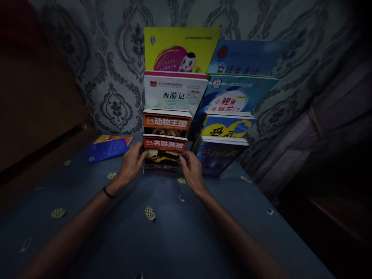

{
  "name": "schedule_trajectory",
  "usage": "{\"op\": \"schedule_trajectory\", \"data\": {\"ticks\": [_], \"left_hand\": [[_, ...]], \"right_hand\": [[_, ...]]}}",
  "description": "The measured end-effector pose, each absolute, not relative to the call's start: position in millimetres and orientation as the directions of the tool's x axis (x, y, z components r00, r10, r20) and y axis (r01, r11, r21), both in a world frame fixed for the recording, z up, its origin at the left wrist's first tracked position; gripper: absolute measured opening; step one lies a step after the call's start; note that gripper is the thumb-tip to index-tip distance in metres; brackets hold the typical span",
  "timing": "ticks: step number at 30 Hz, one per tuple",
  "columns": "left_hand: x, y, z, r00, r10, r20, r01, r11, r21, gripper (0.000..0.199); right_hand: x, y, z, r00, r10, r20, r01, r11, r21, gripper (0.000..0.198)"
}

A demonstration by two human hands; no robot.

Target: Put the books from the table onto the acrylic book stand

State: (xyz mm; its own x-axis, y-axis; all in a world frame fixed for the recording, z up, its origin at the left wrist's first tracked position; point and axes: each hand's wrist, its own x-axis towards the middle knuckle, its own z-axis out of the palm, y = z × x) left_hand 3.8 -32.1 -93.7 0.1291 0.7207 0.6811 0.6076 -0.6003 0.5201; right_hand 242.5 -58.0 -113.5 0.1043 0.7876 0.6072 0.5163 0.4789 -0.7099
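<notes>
Clamping the front red book (163, 155) between your left hand (133, 162) and right hand (192, 169), fingers gripping opposite edges, you apparently steady it upright.

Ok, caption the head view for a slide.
Left hand and right hand hold the sides of a red-and-black rectangular book, upright before an orange-and-black book.

Dim room, with dark, blurred, stretched edges.

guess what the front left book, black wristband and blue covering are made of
Front left book: paper, probably coated card cover; printed photo, pale top edge.
Black wristband: perhaps matte elastic or rubber; thin, plain.
Blue covering: perhaps smooth cloth or plastic; flat prints.
</notes>
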Motion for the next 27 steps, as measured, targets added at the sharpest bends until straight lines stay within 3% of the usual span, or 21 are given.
{"op": "schedule_trajectory", "data": {"ticks": [8, 15, 22, 27], "left_hand": [[9, -26, -92, 0.100, 0.706, 0.701, 0.636, -0.587, 0.500, 0.007], [15, -24, -96, 0.038, 0.678, 0.734, 0.617, -0.594, 0.517, 0.024], [19, -20, -103, 0.004, 0.640, 0.768, 0.652, -0.584, 0.483, 0.049], [19, -21, -104, 0.038, 0.642, 0.765, 0.706, -0.559, 0.434, 0.048]], "right_hand": [[234, -47, -113, 0.158, 0.711, 0.685, 0.596, 0.484, -0.641, 0.017], [229, -47, -124, 0.157, 0.702, 0.695, 0.648, 0.457, -0.609, 0.018], [223, -51, -134, 0.194, 0.680, 0.707, 0.685, 0.422, -0.594, 0.045], [215, -56, -138, 0.191, 0.696, 0.693, 0.720, 0.380, -0.580, 0.053]]}}
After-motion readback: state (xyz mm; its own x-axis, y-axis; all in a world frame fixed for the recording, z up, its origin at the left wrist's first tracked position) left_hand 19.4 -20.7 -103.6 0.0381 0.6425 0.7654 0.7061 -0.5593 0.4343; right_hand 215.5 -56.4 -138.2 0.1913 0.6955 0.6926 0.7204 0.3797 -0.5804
